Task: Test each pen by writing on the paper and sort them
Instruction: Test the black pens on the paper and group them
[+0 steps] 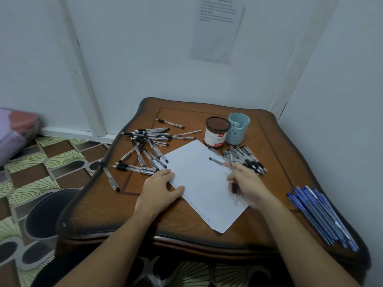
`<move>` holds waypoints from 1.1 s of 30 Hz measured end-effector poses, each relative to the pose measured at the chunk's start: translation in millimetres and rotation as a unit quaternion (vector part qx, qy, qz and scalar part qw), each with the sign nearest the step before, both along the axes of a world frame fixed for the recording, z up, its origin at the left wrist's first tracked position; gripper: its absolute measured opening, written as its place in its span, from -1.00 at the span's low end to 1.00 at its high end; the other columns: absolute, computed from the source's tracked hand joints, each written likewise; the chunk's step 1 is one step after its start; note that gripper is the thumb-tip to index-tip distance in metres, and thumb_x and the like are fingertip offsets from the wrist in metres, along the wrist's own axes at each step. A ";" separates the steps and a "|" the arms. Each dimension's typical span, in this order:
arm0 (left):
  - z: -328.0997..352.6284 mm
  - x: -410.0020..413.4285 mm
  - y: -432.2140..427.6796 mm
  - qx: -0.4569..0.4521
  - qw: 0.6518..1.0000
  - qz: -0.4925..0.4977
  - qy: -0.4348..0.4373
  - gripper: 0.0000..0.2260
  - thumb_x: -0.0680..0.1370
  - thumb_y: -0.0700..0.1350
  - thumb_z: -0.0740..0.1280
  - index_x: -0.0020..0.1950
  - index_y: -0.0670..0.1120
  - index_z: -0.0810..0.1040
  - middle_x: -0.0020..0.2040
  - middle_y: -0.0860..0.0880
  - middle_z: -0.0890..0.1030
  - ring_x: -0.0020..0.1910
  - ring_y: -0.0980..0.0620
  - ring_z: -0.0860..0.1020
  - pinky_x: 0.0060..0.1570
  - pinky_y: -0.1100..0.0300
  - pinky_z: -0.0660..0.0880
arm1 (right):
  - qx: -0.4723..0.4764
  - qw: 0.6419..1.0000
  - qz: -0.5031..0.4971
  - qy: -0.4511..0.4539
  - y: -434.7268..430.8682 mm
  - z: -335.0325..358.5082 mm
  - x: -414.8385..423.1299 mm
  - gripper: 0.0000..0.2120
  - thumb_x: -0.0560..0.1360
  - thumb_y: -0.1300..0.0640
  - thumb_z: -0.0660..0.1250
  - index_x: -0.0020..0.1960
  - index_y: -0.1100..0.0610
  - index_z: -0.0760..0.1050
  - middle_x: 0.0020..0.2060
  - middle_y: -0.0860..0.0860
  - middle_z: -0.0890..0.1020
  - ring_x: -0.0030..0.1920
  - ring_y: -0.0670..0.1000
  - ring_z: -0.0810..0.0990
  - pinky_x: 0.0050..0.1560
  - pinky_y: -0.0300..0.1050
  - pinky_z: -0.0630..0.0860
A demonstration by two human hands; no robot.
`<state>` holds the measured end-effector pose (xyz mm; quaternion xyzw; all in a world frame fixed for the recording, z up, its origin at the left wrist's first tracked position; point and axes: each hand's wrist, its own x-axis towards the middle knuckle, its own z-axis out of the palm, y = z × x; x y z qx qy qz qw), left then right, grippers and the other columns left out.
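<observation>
Head view: white paper sheet [199, 179] at centre of brown wooden tabletop [269, 141], left hand [160, 190] flat, fingers spread on its left edge; right hand [246, 182] fingers gripping a black-gripped clear pen [234, 188] over its right part.

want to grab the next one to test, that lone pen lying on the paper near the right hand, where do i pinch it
Probably pinch the lone pen across its clear middle barrel from above: it lies flat on the paper, apart from the right-hand pile, with bare paper on both long sides for fingertips.
</observation>
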<state>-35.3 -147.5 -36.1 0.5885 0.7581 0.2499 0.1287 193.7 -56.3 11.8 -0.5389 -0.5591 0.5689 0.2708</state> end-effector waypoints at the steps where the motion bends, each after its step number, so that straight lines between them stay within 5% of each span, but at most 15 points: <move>1: 0.0 0.0 -0.1 0.001 1.000 0.000 0.001 -0.44 0.51 0.22 0.31 0.43 -0.03 0.43 0.46 0.06 0.36 0.45 0.11 0.27 0.43 0.10 0.19 | 0.045 0.997 0.004 -0.057 12.2 8.2 1.1 -0.62 0.59 0.34 0.15 0.32 0.09 0.49 -0.21 0.12 0.48 -0.38 0.00 0.45 -0.36 -0.09 0.37; 3: 0.4 0.0 0.0 0.001 1.000 -0.001 0.004 -0.44 0.51 0.22 0.31 0.43 -0.02 0.42 0.47 0.06 0.35 0.45 0.12 0.26 0.43 0.11 0.18 | 0.154 0.971 0.002 -0.180 37.4 23.8 4.8 -0.60 0.59 0.34 0.20 0.37 0.08 0.47 -0.12 0.08 0.56 -0.32 0.04 0.50 -0.34 -0.12 0.41; 5: 0.4 -0.1 0.2 0.000 1.000 -0.002 0.003 -0.44 0.51 0.22 0.30 0.44 -0.02 0.42 0.47 0.07 0.35 0.45 0.12 0.25 0.43 0.11 0.17 | 0.233 0.932 -0.029 -0.275 61.5 32.7 10.8 -0.57 0.57 0.33 0.26 0.41 0.08 0.43 0.09 0.06 0.60 -0.06 0.11 0.58 -0.11 -0.10 0.48; 8: 0.5 -0.2 0.0 -0.003 1.000 -0.002 0.001 -0.44 0.52 0.23 0.29 0.45 0.00 0.40 0.48 0.08 0.33 0.46 0.13 0.24 0.43 0.12 0.15 | 0.236 0.909 -0.083 -0.333 91.2 28.0 18.7 -0.72 0.55 0.30 0.32 0.22 0.07 0.49 0.07 0.11 0.61 -0.02 0.10 0.57 -0.06 -0.05 0.51; 12: 0.7 -0.8 -0.6 -0.001 1.000 -0.001 -0.007 -0.44 0.52 0.23 0.29 0.45 0.01 0.39 0.48 0.10 0.32 0.46 0.14 0.23 0.44 0.13 0.14 | 0.190 0.888 -0.031 -0.418 106.5 9.7 19.7 -0.83 0.59 0.26 0.29 0.11 0.17 0.61 0.13 0.14 0.63 0.03 0.11 0.56 -0.04 -0.11 0.46; 19: 1.5 -0.8 -1.0 -0.004 1.000 -0.003 -0.008 -0.44 0.52 0.23 0.28 0.45 0.01 0.39 0.48 0.10 0.31 0.46 0.14 0.23 0.44 0.13 0.14 | 0.299 0.855 -0.077 -0.417 100.9 10.2 -3.8 -0.83 0.58 0.22 0.25 0.05 0.17 0.61 0.00 0.10 0.62 -0.07 0.05 0.52 -0.16 -0.14 0.42; 23: 2.8 -0.2 -1.0 0.001 1.000 -0.002 -0.007 -0.45 0.52 0.22 0.28 0.44 0.01 0.40 0.48 0.11 0.32 0.45 0.15 0.23 0.43 0.15 0.13 | 0.385 0.860 0.071 -0.326 97.4 1.5 -55.3 -0.76 0.56 0.29 0.21 0.07 0.20 0.65 0.02 0.13 0.62 0.07 0.12 0.56 0.03 -0.10 0.41; 28: 2.4 -0.9 0.1 -0.003 1.000 -0.001 -0.004 -0.45 0.52 0.24 0.26 0.45 0.04 0.38 0.48 0.14 0.29 0.45 0.18 0.21 0.44 0.18 0.11 | 0.293 0.907 0.132 -0.273 101.0 -16.4 -123.9 -0.59 0.60 0.29 0.19 0.44 0.14 0.42 0.31 0.17 0.53 0.26 0.14 0.51 0.23 -0.03 0.45; 33: 2.1 -2.0 1.5 -0.003 1.000 -0.007 0.000 -0.44 0.53 0.25 0.23 0.47 0.06 0.34 0.49 0.15 0.27 0.46 0.19 0.18 0.43 0.20 0.09 | 0.225 0.902 0.063 -0.363 120.2 -23.0 -159.5 -0.52 0.64 0.24 0.19 0.54 0.10 0.25 0.37 0.14 0.50 0.32 0.17 0.50 0.15 0.00 0.51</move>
